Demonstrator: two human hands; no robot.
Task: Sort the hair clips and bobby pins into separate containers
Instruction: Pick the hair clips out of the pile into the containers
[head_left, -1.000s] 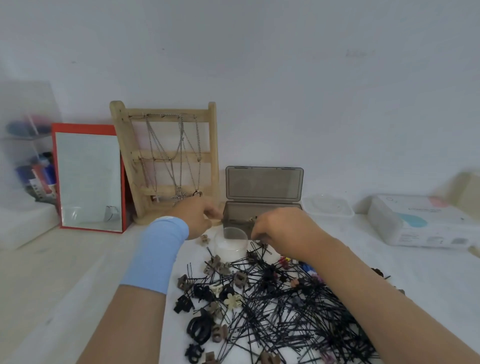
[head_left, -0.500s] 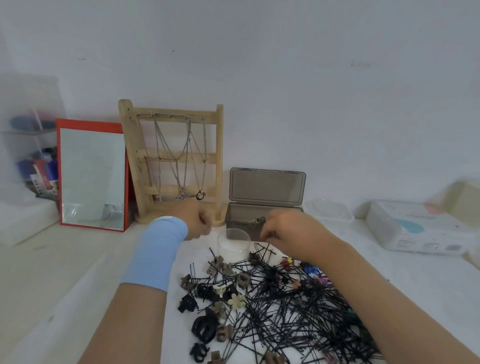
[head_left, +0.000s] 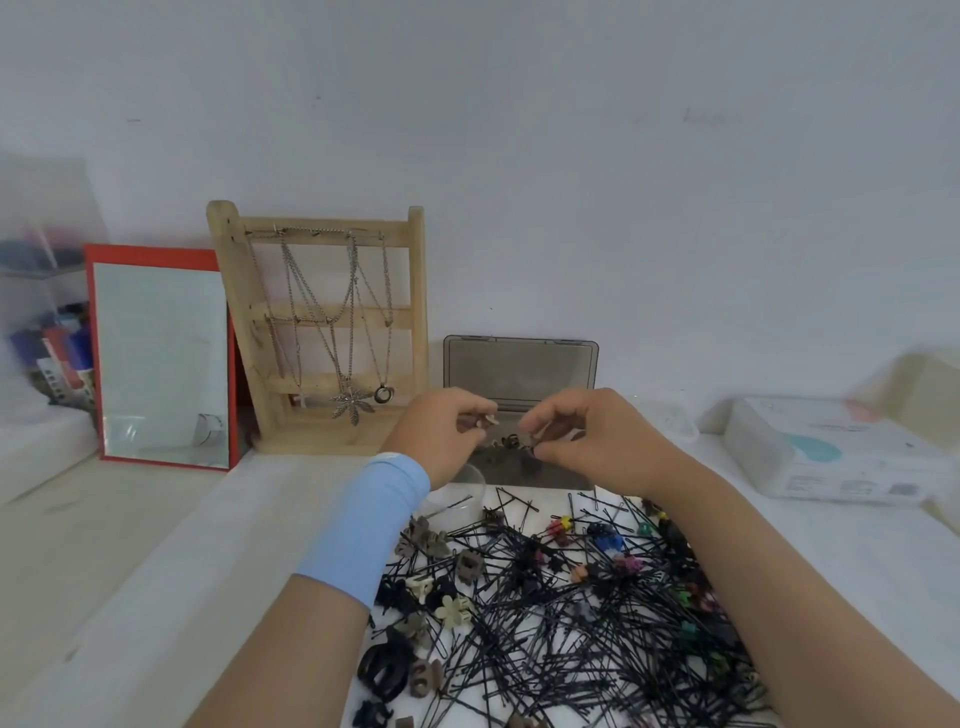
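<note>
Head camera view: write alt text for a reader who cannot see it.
Over an open grey box, the left hand pinches a pale clip and the right hand a brown clip. Nearer the camera, black bobby pins and mixed hair clips lie heaped on the white table; a necklace stand and red-framed mirror stand at left.

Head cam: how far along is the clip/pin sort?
Early. Done: a few small clips lie in the open grey box. In hand: left hand pinches a beige clip, right hand a brownish clip, both over that box. Left: dense bobby pins and mixed clips on the table; the clear cup shows one pin at most.
</note>
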